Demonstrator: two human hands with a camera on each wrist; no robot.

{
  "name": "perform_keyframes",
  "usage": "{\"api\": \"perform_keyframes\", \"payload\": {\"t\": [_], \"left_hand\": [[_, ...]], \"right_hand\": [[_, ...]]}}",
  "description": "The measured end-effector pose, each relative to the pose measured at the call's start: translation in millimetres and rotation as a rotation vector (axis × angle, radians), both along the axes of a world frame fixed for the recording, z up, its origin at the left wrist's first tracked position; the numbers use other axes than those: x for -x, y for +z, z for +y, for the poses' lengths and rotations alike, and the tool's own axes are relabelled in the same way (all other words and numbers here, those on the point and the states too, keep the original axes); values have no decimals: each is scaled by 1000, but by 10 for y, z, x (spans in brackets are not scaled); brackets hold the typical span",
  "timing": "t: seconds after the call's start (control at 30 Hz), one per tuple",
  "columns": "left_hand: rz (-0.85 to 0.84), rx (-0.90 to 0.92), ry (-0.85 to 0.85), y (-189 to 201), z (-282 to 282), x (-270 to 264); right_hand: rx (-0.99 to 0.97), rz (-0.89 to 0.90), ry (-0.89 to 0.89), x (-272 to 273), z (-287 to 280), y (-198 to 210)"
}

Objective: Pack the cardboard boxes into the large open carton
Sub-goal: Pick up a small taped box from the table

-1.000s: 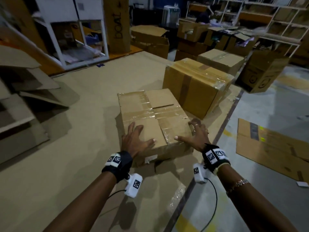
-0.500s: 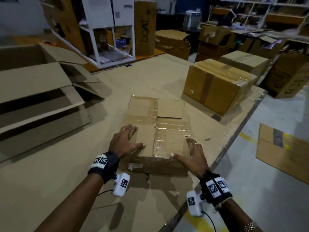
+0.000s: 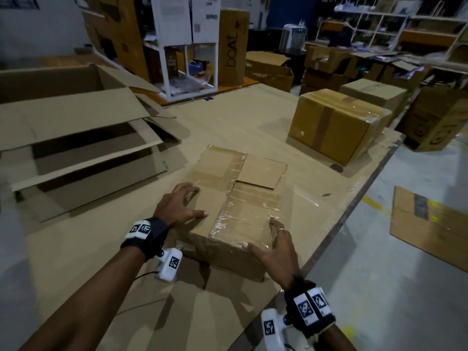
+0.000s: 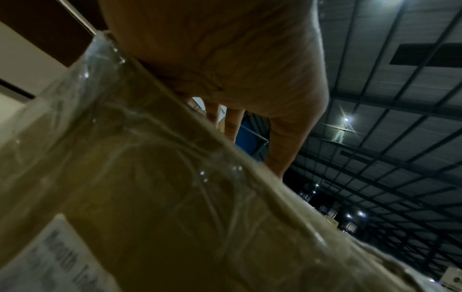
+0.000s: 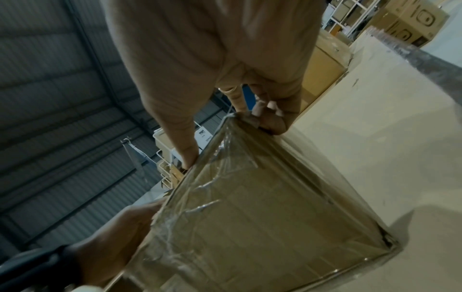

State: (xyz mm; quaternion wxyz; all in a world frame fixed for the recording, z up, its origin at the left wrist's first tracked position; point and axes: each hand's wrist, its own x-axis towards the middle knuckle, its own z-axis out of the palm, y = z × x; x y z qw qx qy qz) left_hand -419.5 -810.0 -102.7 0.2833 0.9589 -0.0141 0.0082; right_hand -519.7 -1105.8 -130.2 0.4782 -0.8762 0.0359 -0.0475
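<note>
A flat cardboard box (image 3: 238, 198) wrapped in clear tape lies on the cardboard-covered platform (image 3: 76, 262) in front of me. My left hand (image 3: 177, 206) rests on its top near the left edge, fingers spread and thumb out. My right hand (image 3: 276, 247) grips the near right corner, thumb on the top edge and fingers curled round the side. The left wrist view shows the left hand's (image 4: 225, 59) palm on the taped box (image 4: 150, 197). In the right wrist view the right hand's fingers (image 5: 270, 118) hook the box (image 5: 250, 217) at its corner. The large open carton (image 3: 76, 122) lies to the left, flaps spread.
A bigger taped box (image 3: 334, 125) stands at the far right of the platform, another box (image 3: 372, 93) behind it. The platform edge (image 3: 354, 211) runs diagonally on my right, with flat cardboard (image 3: 430, 224) on the floor beyond. A white shelf (image 3: 187, 46) and a tall carton (image 3: 233, 46) stand behind.
The taped box has slid away from the bigger box, toward me and the left. My view has turned left, so the open carton now shows. My right hand has shifted to the near right corner.
</note>
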Motion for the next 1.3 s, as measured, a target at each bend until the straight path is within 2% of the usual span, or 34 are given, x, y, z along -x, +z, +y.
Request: {"api": "perform_keyframes", "payload": {"t": [0.2,0.5,0.87,1.07,1.3], "left_hand": [[2,-15,-78,75,351,163],[-6,-28,-171,-26,833,505],[88,-16,-273,120,1420,1035],[125,42,-254,121,1774,1143],[174,123,-249,159,1991,885]], "right_hand": [[-14,-27,-61,452,450,-67],[-70,-52,-124,1126,1049,-46],[-157,-16,-184,1839,1706,127],[-279,15,-223,2046,1995,46],[-174,114,-319,1953,1850,177]]}}
